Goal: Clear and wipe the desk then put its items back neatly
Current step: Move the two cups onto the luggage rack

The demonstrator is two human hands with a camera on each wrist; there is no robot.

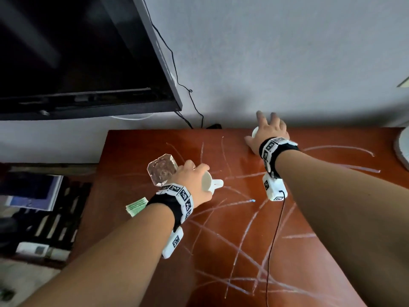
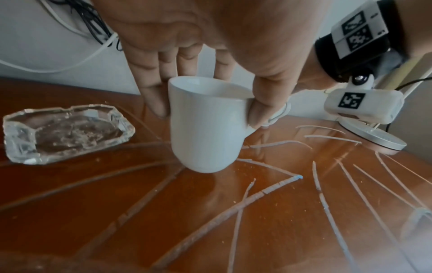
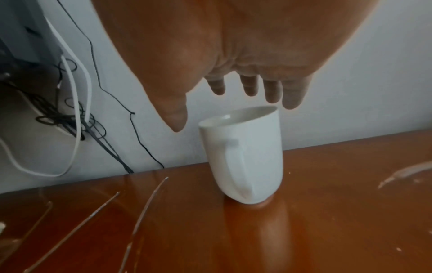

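Note:
My left hand (image 1: 194,176) grips a white mug (image 1: 209,181) by its rim, fingers on one side and thumb by the handle; in the left wrist view this mug (image 2: 203,129) leans slightly with its base at the brown desk (image 2: 105,203). A clear glass ashtray (image 1: 162,171) lies just left of it. My right hand (image 1: 269,127) hovers with spread fingers over a second white mug (image 3: 245,157) standing near the wall; the fingertips (image 3: 273,97) are just above its rim, not touching. White chalky streaks (image 1: 239,244) cross the desk (image 1: 298,251).
A green-and-white folded item (image 1: 136,206) lies at the desk's left edge. A round white base (image 1: 402,149) stands at the right edge. A dark screen (image 1: 77,52) hangs at upper left, with cables (image 3: 77,110) down the wall behind the desk.

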